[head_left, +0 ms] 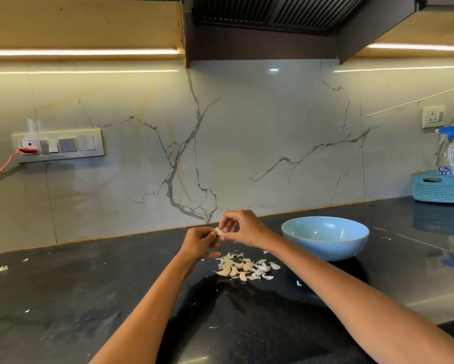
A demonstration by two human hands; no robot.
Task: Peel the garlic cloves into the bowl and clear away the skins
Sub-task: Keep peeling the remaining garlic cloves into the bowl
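Black stone counter (89, 298) fills the lower frame. Centre frame, left hand (200, 243) and right hand (243, 228) pinch one pale garlic clove (218, 231) above the pile of cloves and papery skins (244, 266); blue bowl (325, 237) sits right.

Warm strip lights (81, 52) under the cabinets, either side of the dark hood (267, 17), wash the marble wall (246, 132) brightly. Below the hood a small white glare spot (274, 70) sits on that wall. The black tabletop (63, 298) stays dim, glossy right of the hood, mirroring things there. Straight lines bow toward the frame edges; detail is slightly soft throughout.
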